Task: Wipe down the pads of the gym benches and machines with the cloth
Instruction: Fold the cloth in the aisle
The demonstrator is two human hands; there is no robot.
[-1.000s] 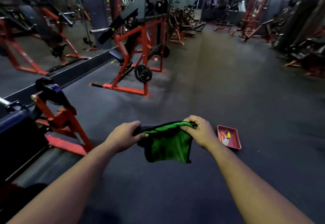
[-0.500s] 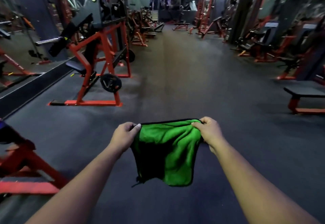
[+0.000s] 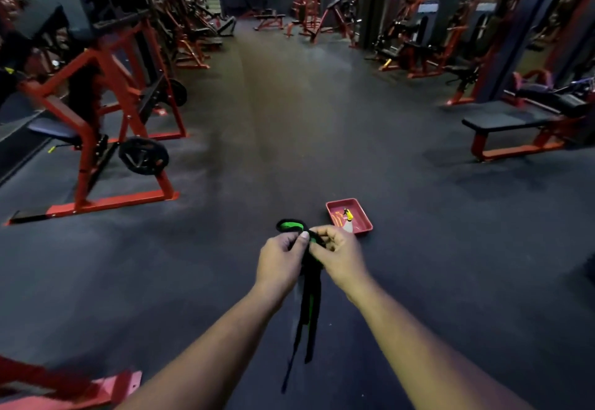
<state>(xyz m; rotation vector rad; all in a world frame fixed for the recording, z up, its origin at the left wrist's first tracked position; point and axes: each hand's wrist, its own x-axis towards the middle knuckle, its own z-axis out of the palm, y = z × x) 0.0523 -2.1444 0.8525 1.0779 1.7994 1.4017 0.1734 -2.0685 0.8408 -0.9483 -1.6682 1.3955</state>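
Note:
A green cloth [image 3: 308, 306] with a black edge hangs folded into a narrow strip between my hands, a small green loop sticking up above them. My left hand [image 3: 280, 261] and my right hand [image 3: 338, 256] are close together, both pinching the cloth's top. A flat bench with a dark pad [image 3: 508, 118] on a red frame stands at the right. A red machine with a dark blue seat pad [image 3: 54, 131] stands at the left.
A red tray [image 3: 363, 216] holding a spray bottle [image 3: 348, 218] lies on the dark floor just beyond my hands. A weight plate [image 3: 143, 160] hangs on the left machine. A red frame foot [image 3: 74, 387] is at bottom left. More machines line both sides of the aisle.
My hands have come together, so the cloth that was spread wide now hangs as a narrow folded strip. The view has turned right and the red tray is back in sight.

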